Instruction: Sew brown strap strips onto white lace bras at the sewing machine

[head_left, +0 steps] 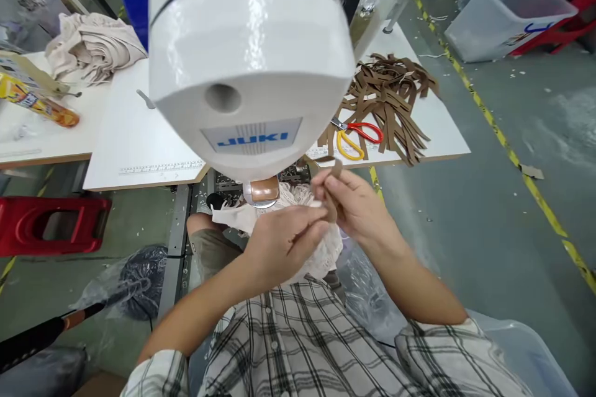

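In front of my chest, just below the sewing machine head, both hands are close together on a brown fabric strip. My right hand pinches the strip between thumb and fingers, and a short piece sticks up above the fingertips. The fingers of my left hand are closed at the strip's lower part, with the thumb on top. Whitish lace fabric hangs beneath the hands, and part of it lies by the machine's needle area, which the head mostly hides.
Many brown strips are heaped on the right of the white table, beside red-and-yellow-handled scissors. Folded beige fabric and an orange packet lie left. A red stool and clear plastic bin stand on the floor.
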The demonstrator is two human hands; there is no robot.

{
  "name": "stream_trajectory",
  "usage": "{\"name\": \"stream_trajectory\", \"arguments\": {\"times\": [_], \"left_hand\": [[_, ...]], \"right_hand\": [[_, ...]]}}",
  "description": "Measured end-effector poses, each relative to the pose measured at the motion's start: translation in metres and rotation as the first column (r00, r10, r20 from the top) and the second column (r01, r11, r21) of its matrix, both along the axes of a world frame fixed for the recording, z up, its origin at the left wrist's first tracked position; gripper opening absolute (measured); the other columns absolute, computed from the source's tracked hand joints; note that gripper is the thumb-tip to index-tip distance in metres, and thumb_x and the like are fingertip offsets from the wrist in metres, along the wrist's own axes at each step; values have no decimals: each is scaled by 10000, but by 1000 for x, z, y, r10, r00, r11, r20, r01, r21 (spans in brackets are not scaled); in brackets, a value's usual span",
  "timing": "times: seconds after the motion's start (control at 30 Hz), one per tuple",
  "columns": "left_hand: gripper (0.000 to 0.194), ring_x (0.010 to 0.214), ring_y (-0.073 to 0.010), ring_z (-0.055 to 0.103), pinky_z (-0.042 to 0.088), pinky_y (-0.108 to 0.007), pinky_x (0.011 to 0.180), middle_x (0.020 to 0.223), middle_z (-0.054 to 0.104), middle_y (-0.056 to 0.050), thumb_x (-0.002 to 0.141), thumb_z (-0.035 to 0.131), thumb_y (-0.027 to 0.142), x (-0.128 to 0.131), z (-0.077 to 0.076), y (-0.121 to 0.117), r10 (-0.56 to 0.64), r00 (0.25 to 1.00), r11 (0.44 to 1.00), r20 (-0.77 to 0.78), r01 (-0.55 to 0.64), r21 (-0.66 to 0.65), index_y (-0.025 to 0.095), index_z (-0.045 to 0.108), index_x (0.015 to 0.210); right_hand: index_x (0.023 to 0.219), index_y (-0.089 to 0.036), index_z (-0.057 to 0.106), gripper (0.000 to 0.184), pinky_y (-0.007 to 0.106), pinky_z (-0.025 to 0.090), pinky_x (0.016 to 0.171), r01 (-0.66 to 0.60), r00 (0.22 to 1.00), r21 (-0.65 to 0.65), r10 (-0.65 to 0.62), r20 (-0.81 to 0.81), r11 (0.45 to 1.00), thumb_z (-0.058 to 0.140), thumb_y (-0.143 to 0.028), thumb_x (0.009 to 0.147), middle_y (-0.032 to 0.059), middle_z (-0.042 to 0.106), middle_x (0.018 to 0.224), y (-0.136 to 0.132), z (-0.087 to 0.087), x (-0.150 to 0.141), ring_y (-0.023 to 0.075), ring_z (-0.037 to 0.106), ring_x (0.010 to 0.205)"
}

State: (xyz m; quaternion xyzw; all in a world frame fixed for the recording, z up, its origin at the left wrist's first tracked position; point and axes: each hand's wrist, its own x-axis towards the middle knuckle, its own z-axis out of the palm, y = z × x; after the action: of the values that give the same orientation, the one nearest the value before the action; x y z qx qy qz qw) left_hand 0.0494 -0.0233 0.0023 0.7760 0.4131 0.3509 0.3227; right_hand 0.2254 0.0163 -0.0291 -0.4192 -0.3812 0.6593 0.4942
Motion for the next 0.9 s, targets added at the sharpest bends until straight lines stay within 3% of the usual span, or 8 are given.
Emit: {"name": "stream_trajectory", "arguments": {"times": [0.1, 0.2, 0.27, 0.43, 0.6, 0.7, 0.83, 0.9], "left_hand": [[270, 939, -142, 707, 530, -219, 789, 1080, 758, -67, 1006, 491, 215, -19, -15, 7, 230, 962, 939, -146, -180, 292, 195, 658, 1216], [277, 951, -155, 686, 513, -217, 730, 1106, 718, -81, 998, 501, 217, -37, -33, 9, 464, 831, 863, -307, -347, 366, 206, 690, 1200], [270, 840, -142, 654, 493, -223, 675, 1044, 677, -86, 988, 528, 258, -43, -39, 9, 520, 788, 842, -329, -408, 352, 196, 723, 1164], [311, 839, -154, 644, 502, -234, 710, 915, 668, -61, 1000, 505, 303, -51, -35, 6, 430, 846, 903, -317, -406, 140, 193, 709, 1208], [338, 993, -174, 704, 540, -244, 821, 1266, 702, -51, 997, 514, 338, -65, -36, 8, 294, 921, 935, -255, -332, -122, 247, 628, 1302], [354, 890, -166, 725, 560, -254, 762, 1231, 725, -49, 991, 525, 323, -67, -33, 9, 267, 936, 918, -228, -319, -235, 249, 603, 1329], [300, 1093, -207, 703, 579, -284, 860, 1247, 725, -56, 972, 558, 273, -59, -21, 6, 313, 939, 899, -144, -341, -273, 211, 666, 1245], [267, 1014, -189, 730, 592, -265, 810, 1131, 769, -50, 974, 551, 246, -56, -17, 4, 273, 957, 915, -103, -291, -280, 194, 701, 1189]], "right_hand": [[861, -211, 734, 269, 209, 393, 457, 53, 989, 123, -69, 128, 991, 767, -471, 806, -39, 569, 582, 23, -5, -3, 71, 465, 483], [853, -192, 720, 256, 223, 483, 532, -131, 969, 153, 93, 228, 979, 762, -441, 813, -12, 650, 608, 43, -13, -11, 103, 600, 552], [850, -190, 706, 255, 234, 517, 568, -222, 944, 156, 173, 280, 963, 746, -440, 819, 7, 696, 659, 51, -18, -17, 120, 649, 599], [766, -198, 641, 165, 261, 496, 562, -213, 879, 282, 58, 473, 935, 695, -339, 831, -29, 630, 585, 64, -19, -29, 133, 609, 558], [693, -209, 540, 158, 325, 496, 690, -227, 772, 545, -192, 606, 807, 620, -261, 819, -2, 576, 703, 78, -17, -45, 171, 569, 711], [677, -214, 490, 175, 347, 487, 688, -265, 747, 549, -192, 637, 792, 574, -257, 824, 17, 546, 783, 83, -19, -52, 174, 534, 713], [685, -222, 465, 230, 342, 477, 652, -296, 728, 513, -158, 667, 805, 583, -335, 847, 22, 520, 791, 85, -21, -54, 175, 500, 703], [684, -223, 462, 261, 337, 477, 648, -311, 721, 523, -162, 674, 794, 584, -369, 862, 23, 518, 786, 86, -23, -54, 178, 498, 720]]}}
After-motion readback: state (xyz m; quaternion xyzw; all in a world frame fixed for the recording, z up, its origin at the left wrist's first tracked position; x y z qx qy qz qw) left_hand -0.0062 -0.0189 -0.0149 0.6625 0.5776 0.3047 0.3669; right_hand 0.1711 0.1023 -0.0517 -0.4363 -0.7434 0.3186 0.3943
